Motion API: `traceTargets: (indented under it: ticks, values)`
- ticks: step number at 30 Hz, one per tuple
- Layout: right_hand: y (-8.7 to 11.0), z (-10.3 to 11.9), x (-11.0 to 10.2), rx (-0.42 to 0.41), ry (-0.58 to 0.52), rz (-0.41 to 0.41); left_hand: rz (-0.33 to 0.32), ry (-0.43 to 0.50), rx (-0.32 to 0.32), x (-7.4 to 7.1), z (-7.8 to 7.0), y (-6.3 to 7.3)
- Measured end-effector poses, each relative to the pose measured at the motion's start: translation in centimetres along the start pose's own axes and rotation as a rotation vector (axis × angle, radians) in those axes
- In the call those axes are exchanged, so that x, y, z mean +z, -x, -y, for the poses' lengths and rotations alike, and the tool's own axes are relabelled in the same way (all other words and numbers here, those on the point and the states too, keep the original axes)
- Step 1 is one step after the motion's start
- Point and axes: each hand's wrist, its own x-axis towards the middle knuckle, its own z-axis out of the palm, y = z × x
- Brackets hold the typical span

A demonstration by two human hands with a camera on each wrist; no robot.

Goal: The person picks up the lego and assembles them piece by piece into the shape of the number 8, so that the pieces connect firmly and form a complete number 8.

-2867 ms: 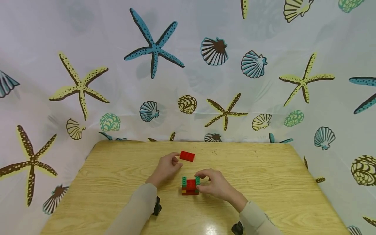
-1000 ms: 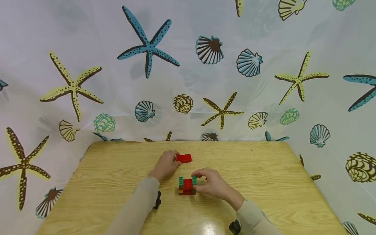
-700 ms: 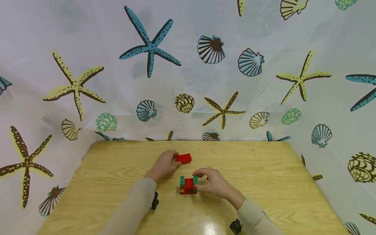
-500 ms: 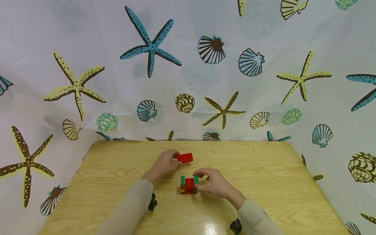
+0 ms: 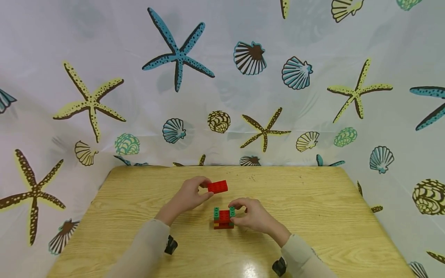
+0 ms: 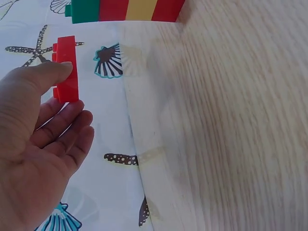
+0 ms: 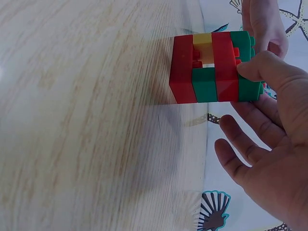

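Note:
A red toy brick point(image 5: 218, 187) is pinched between the thumb and fingers of my left hand point(image 5: 189, 194), and it looks raised off the table. In the left wrist view this red brick point(image 6: 68, 72) stands on edge with its studs facing left. Nearer to me, a small stack of toy bricks point(image 5: 224, 218) rests on the table: red layers, with green and yellow bricks between them and two green ones on top. My right hand point(image 5: 255, 217) grips the stack's right side by a top green brick. The right wrist view shows the stack point(image 7: 226, 86) with a gap through its middle.
The wooden table point(image 5: 295, 200) extends around both hands. Behind it and at the sides hangs a white curtain point(image 5: 222, 96) printed with starfish and shells. A black wrist camera point(image 5: 170, 245) sits below the left sleeve, another black camera point(image 5: 279, 266) below the right.
My left hand has taken hold of the red brick, which lay on the table earlier, and lifted it, tilting it slightly. My right hand stays on the stack.

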Motion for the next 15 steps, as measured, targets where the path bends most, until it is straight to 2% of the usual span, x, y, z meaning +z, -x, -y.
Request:
traceTargets:
  ticks: [6,15]
  values:
    - [0.0,-0.1,-0.1,0.002,-0.006,0.003,0.003,0.022,0.022,-0.6,-0.4,0.8]
    - [0.0,-0.1,-0.1,-0.008,-0.004,0.007,0.003,0.038,0.041,-0.7,-0.9,1.8]
